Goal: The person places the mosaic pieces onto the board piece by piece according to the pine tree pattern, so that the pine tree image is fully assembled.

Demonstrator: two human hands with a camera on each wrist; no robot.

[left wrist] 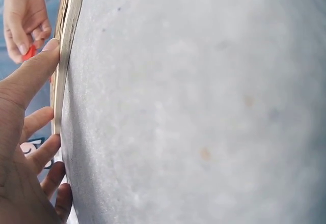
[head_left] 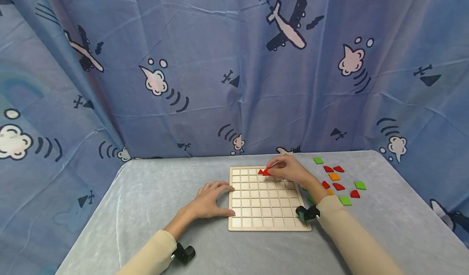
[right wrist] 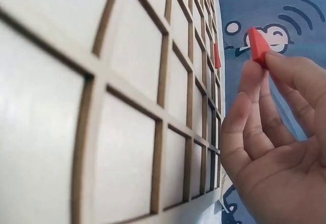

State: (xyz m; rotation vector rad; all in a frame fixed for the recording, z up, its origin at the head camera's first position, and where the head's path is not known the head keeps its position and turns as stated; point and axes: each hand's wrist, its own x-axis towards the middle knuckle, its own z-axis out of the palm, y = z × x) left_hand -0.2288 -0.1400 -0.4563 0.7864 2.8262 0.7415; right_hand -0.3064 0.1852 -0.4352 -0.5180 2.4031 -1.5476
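- Held piece [head_left: 267,172], red: sitting in the right hand's [head_left: 291,171] grasp, hovering over the board's far part, not touching the board in the right wrist view.
- Right hand: pinching it between thumb and index finger; the other fingers are curving loosely, gripping nothing else.
- Second red piece [head_left: 260,172]: lying in the board's far row, just left of the held one in the head view.
- Board [head_left: 266,202]: resting flat on the table, pale wood, gridded into square cells by raised ribs.
- Left hand [head_left: 209,201]: opening wide, thumb and index finger spreading apart and touching the board's left rim; not clenching.
- Red pieces [head_left: 338,169], green pieces [head_left: 360,185], orange pieces [head_left: 334,177]: lying scattered right of the board; right forearm is hiding some.
- Wrist cameras [head_left: 184,253], black: riding on both wrists, beside beige sleeves [head_left: 154,252].
- Table [head_left: 165,181]: carrying everything, grey-white cover.
- Curtain [head_left: 198,63]: hanging behind, blue, plane-printed.
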